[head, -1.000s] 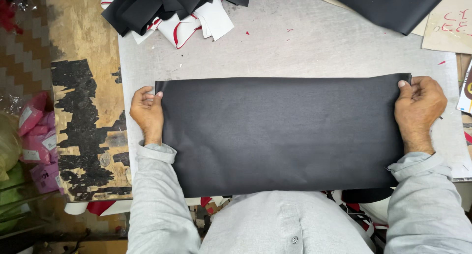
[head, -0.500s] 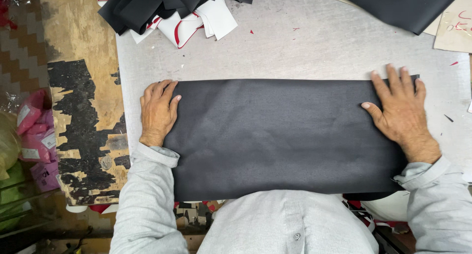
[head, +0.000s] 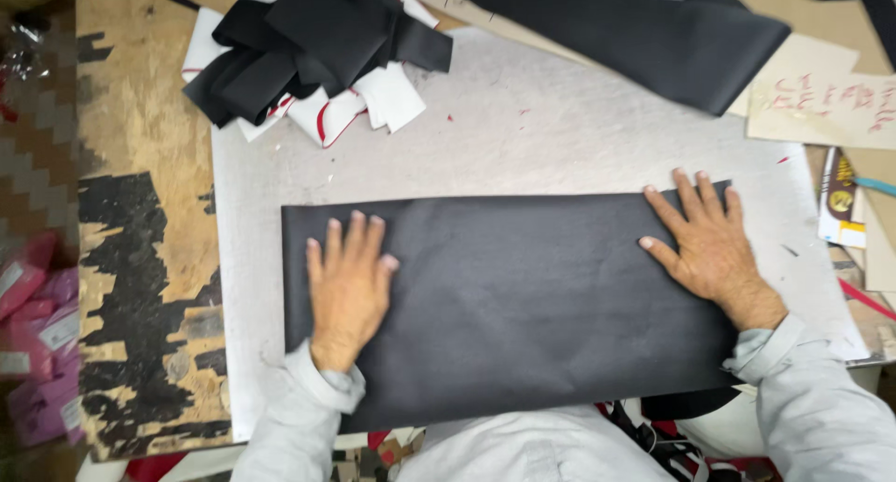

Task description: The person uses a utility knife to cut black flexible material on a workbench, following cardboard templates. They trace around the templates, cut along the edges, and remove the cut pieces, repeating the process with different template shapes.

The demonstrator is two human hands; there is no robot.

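Observation:
A large black rectangular sheet of fabric (head: 523,295) lies flat on a grey work board (head: 523,137). My left hand (head: 347,286) rests palm down on the sheet's left part, fingers spread and pointing away from me. On the sheet's right end my right hand (head: 707,244) lies flat too, fingers apart near the far right corner. Neither hand grips anything. Both arms wear light grey sleeves.
A heap of black and white fabric scraps (head: 308,53) sits at the far left of the board. Another black sheet (head: 644,34) lies at the far right over beige card pieces (head: 821,99). Worn wooden tabletop (head: 140,211) shows left; pink packets (head: 37,351) lie beyond it.
My hands let go of the sheet's two ends and now press flat on top of it. The left hand has slid inward to the right across the fabric.

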